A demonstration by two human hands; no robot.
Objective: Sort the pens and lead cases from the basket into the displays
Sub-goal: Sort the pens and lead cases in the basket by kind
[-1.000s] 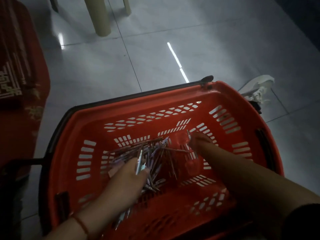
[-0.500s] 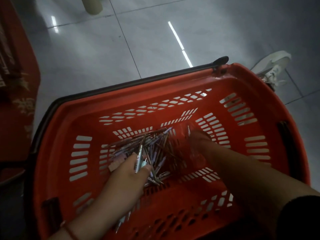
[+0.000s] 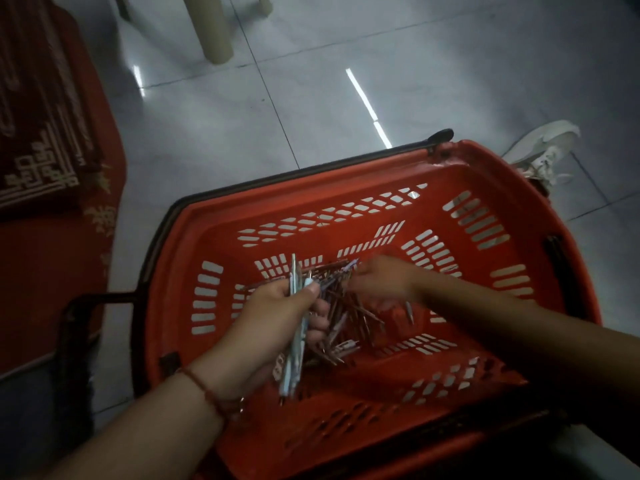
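Note:
A red plastic basket (image 3: 519, 258) with slotted walls stands on the tiled floor below me. A loose pile of pens (image 3: 349, 317) lies on its bottom, left of centre. My left hand (image 3: 273, 323) is raised over the pile and grips a small bundle of light-coloured pens (image 3: 297, 344), which stick out above and below the fist. My right hand (image 3: 381, 282) reaches into the pile from the right with its fingers bent down among the pens; the dim light hides whether it holds one.
The basket's black handle (image 3: 311, 169) lies along its far rim and a black frame (image 3: 74, 317) sticks out at its left. Red patterned packages (image 3: 45, 140) are stacked at the left. Pale furniture legs (image 3: 214, 32) stand on the floor beyond. A white shoe (image 3: 543, 147) is at the right.
My left hand has lifted out of the pile with its bundle of pens. My right hand has moved left into the pile. The view has shifted.

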